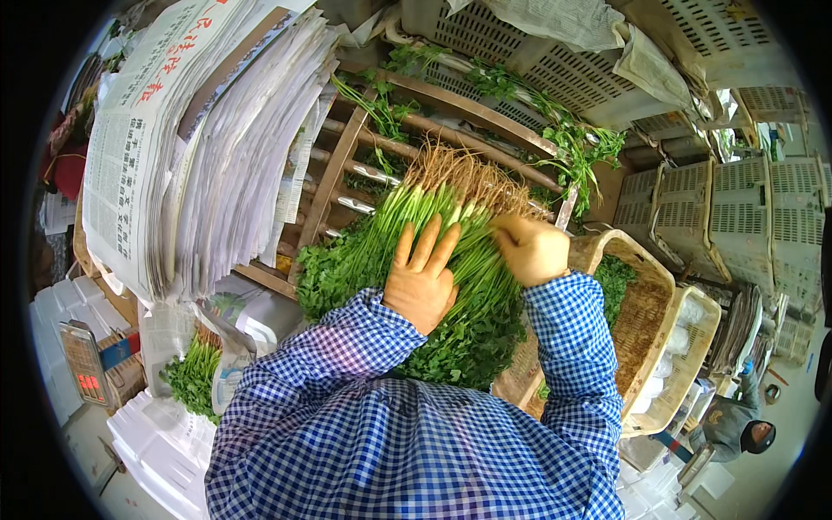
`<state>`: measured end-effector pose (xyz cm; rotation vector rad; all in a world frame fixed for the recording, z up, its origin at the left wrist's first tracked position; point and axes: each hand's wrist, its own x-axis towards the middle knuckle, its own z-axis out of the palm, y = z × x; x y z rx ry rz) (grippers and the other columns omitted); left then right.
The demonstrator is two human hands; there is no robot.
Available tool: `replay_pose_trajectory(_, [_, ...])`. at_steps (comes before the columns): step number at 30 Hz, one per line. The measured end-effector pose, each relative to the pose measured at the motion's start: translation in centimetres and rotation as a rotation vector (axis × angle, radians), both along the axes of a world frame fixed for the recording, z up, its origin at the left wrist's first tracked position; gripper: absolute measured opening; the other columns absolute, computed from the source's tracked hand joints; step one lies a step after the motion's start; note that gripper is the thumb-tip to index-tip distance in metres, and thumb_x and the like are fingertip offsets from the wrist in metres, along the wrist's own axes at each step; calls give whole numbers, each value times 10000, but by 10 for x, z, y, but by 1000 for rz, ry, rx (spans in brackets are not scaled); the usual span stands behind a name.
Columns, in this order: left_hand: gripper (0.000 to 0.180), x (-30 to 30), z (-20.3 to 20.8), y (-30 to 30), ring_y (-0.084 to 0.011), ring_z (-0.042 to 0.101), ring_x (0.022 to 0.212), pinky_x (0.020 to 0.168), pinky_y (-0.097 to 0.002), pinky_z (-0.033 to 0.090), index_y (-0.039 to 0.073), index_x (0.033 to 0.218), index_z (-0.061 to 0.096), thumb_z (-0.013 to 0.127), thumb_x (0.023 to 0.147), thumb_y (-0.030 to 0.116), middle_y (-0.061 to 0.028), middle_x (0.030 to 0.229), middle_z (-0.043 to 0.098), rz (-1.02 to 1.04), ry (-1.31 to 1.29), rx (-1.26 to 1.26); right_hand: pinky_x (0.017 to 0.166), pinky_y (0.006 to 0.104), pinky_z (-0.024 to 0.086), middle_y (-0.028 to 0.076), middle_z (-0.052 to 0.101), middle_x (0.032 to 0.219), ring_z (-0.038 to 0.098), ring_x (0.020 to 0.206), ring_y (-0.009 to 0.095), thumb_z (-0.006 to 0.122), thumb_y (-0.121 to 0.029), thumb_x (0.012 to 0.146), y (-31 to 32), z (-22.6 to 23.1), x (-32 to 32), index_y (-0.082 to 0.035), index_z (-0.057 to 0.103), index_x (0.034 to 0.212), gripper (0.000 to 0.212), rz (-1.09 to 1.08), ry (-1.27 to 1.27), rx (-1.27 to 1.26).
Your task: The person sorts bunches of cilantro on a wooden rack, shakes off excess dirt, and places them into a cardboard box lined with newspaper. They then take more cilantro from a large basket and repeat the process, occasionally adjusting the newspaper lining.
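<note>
A big bunch of leafy greens [459,347], like celery or coriander, lies across a wooden slatted rack [340,169] in front of me. Its brown roots [464,173] point away and its leaves lie nearer my body. My left hand [419,282] rests palm down on the stems with its fingers stretched and spread. At the right side of the bunch, just below the roots, my right hand [530,251] is closed in a fist against the stems. What it grips, if anything, is hidden by its fingers.
A tall newspaper stack [130,173] stands left of the rack. Loose sprigs [581,156] hang over the rack's far rail. Right are a tan plastic basket [650,303] and stacked crates [737,208]. A digital scale [91,364] stands far left; another person [737,425] is at lower right.
</note>
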<state>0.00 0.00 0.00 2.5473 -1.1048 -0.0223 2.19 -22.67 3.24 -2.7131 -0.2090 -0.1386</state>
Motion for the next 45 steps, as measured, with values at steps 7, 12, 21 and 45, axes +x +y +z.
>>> replay_pose_trajectory(7, [323, 2, 4, 9, -454, 250, 1472, 1171, -671, 182, -18, 757, 692, 748, 810, 297, -238, 1572, 346, 6, 3, -20, 517, 242, 510, 73, 687, 770, 574, 571, 106, 691, -238, 961, -34, 24, 53, -31, 580, 1339, 445, -897, -10, 960])
replay_pose_trajectory(12, [309, 1, -3, 1, -446, 271, 1460, 1162, -675, 202, -19, 756, 693, 779, 768, 278, -220, 1573, 349, 13, 5, -66, 640, 338, 575, 121, 741, 927, 674, 691, 169, 734, -325, 914, 1, 17, 24, -86, 664, 1251, 419, -332, 668, 397])
replay_pose_trajectory(21, [311, 2, 1, 2, -448, 255, 1463, 1155, -680, 204, -14, 744, 681, 785, 749, 279, -210, 1575, 346, 48, 35, -78, 648, 406, 578, 108, 725, 808, 716, 714, 289, 688, -258, 922, 13, -14, 18, -102, 687, 961, 161, 60, 265, -35])
replay_pose_trajectory(45, [205, 17, 23, 26, -449, 324, 1462, 1211, -578, 209, 27, 682, 584, 783, 726, 54, -212, 1470, 524, 447, 125, -286, 661, 242, 572, 70, 710, 906, 699, 788, 101, 610, -131, 1010, -29, 3, -77, -66, 626, 1329, 325, -450, 267, 878])
